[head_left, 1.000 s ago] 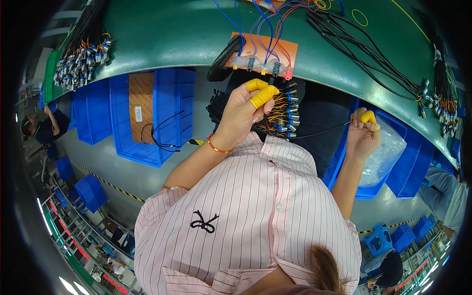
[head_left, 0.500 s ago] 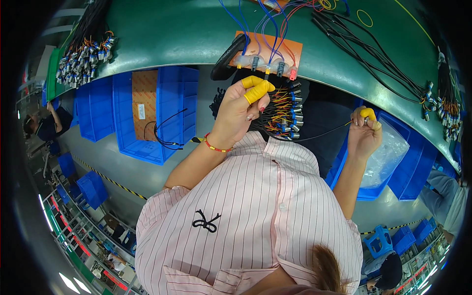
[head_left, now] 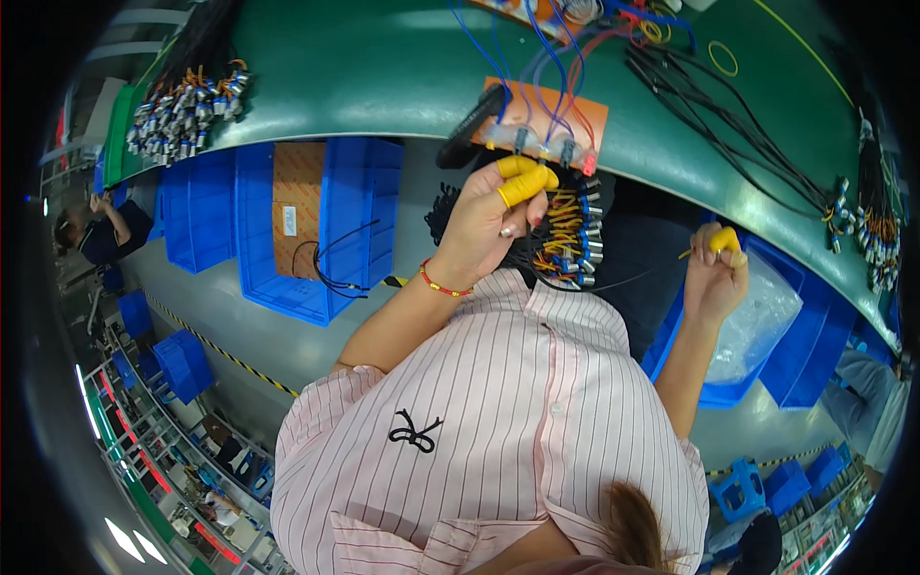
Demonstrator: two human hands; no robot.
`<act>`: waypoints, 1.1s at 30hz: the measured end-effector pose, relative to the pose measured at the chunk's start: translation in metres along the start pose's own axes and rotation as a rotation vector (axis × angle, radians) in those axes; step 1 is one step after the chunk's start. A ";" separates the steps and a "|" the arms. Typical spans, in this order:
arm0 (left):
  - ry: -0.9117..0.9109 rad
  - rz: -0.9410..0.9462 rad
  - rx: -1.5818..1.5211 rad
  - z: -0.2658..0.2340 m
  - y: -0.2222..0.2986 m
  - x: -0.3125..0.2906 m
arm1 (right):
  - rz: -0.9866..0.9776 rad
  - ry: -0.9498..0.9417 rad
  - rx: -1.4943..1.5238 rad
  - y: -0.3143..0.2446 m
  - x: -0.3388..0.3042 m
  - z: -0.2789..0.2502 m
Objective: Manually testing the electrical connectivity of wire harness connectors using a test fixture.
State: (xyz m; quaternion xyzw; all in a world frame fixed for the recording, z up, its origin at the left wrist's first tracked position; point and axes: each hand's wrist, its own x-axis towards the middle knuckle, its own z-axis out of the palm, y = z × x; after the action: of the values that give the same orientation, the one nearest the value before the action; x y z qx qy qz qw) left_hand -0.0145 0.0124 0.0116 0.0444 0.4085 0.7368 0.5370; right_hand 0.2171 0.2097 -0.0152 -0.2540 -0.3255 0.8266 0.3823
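Observation:
My left hand (head_left: 498,206), with yellow finger cots on thumb and finger, pinches the end of a black cable against the front edge of an orange board (head_left: 565,107). The board carries a row of coloured terminals (head_left: 567,151) under clear glue. The cable (head_left: 596,287) sags from beneath this hand toward the right. My right hand (head_left: 717,273), one yellow cot on it, is closed at the right; a thin orange wire (head_left: 684,255) sticks out beside its fingers. Below the board hangs a bundle of metal-ended connectors (head_left: 583,230) with orange wires, partly hidden by my left hand.
A black handle-like piece (head_left: 471,126) leans at the board's left on the green table (head_left: 383,77). Loose black cables (head_left: 719,125) lie right of it. Connector bundles (head_left: 187,110) hang at the far left. Blue bins (head_left: 369,201) stand below the table edge on both sides.
The view has shifted, so the table and board sit slightly lower and further right. My left hand stays at the terminals. The cable's right end no longer visibly reaches my right hand.

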 end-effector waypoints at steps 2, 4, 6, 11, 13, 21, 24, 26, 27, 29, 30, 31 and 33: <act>-0.034 -0.059 0.087 0.000 0.008 0.002 | -0.013 0.016 -0.029 -0.005 -0.003 -0.002; -0.047 -0.063 0.200 0.005 0.011 0.002 | -0.014 0.034 -0.024 -0.009 -0.004 -0.005; -0.007 -0.039 0.262 0.008 0.009 0.002 | -0.034 0.068 0.000 -0.012 -0.007 -0.009; 0.073 0.078 0.266 0.013 -0.007 0.001 | -0.069 0.111 -0.010 -0.016 -0.010 -0.011; 0.104 0.095 0.282 0.016 -0.007 0.000 | -0.066 0.088 0.020 -0.017 -0.009 -0.010; -0.063 -0.040 0.604 0.030 -0.006 -0.049 | -0.201 0.015 0.036 -0.065 -0.008 -0.023; 0.007 0.191 0.530 0.047 0.007 -0.027 | -0.317 -0.024 0.030 -0.101 0.001 -0.034; -0.087 0.223 0.404 0.065 0.015 -0.007 | -0.367 -0.002 0.102 -0.130 0.005 -0.034; -0.131 0.227 0.297 0.077 0.018 0.002 | -0.393 -0.050 0.077 -0.145 0.010 -0.039; -0.206 0.261 0.270 0.091 0.018 0.023 | -0.455 -0.079 0.115 -0.167 0.023 -0.054; -0.217 0.266 0.254 0.096 0.018 0.032 | -0.450 -0.027 0.146 -0.176 0.030 -0.053; -0.268 0.277 0.149 0.097 0.016 0.042 | -0.445 0.021 0.181 -0.183 0.040 -0.053; -0.178 0.321 0.229 0.106 0.009 0.053 | -0.459 -0.043 0.186 -0.193 0.066 -0.086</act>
State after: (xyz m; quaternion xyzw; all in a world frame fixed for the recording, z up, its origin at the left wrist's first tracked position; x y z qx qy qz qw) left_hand 0.0100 0.1145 0.0674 0.2345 0.4284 0.7548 0.4379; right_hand 0.3264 0.3876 0.0582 -0.1195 -0.3050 0.7497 0.5750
